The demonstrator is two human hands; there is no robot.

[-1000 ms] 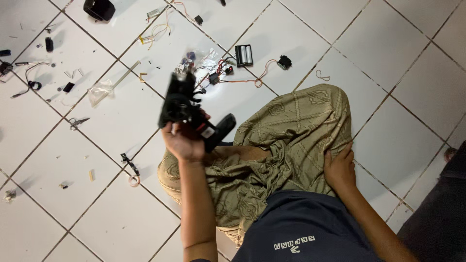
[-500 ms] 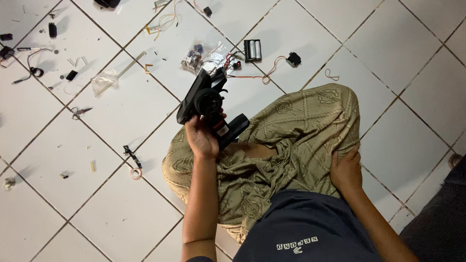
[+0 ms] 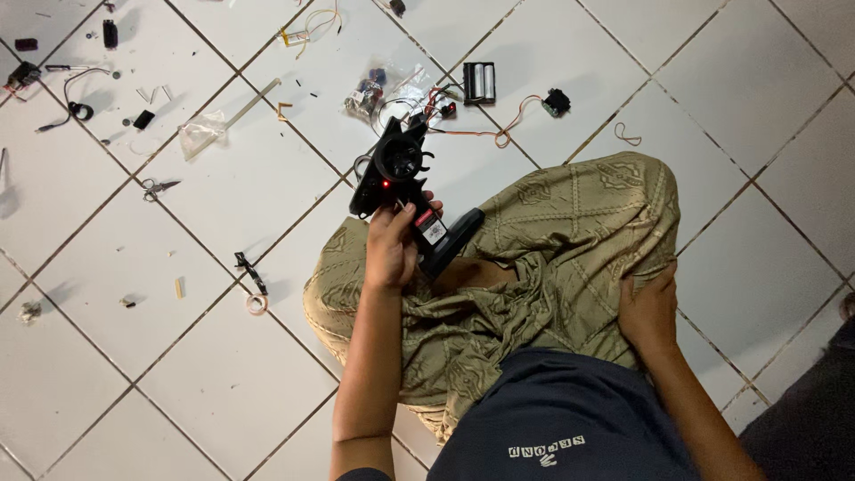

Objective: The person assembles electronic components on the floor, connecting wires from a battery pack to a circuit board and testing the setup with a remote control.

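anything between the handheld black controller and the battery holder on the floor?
Head view: between the black controller in the left hand and the battery holder lie tangled red and orange wires on white tile.

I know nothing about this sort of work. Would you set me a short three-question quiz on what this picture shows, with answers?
1. True or false: the left hand holds the black pistol-grip radio controller.
2. Where does the right hand rest? A) on the scissors B) on the olive patterned cloth over the knee C) on the battery holder
3. Fill in: a small ___ light glows on the controller's body.

Key
1. True: its fingers wrap the grip, above the white tiled floor.
2. B: it lies on the olive patterned cloth, holding nothing. The scissors and battery holder lie apart on the tiles.
3. Red.
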